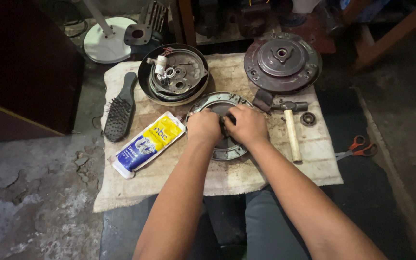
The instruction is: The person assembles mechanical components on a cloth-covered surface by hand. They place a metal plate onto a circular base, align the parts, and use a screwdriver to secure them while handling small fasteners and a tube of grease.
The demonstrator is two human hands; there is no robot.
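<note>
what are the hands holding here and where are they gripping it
Both the left hand and right hand press on the middle of the round metal cover; the exact grip under them is hidden.

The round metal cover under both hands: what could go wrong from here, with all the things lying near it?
1. Both hands, left hand and right hand, press on the round metal cover, so its centre is hidden; fingers might get pinched there.
2. The hammer lies just beside the right hand; a wrist could knock it.
3. The small bearing sits loose on the cloth and may roll away.
</note>
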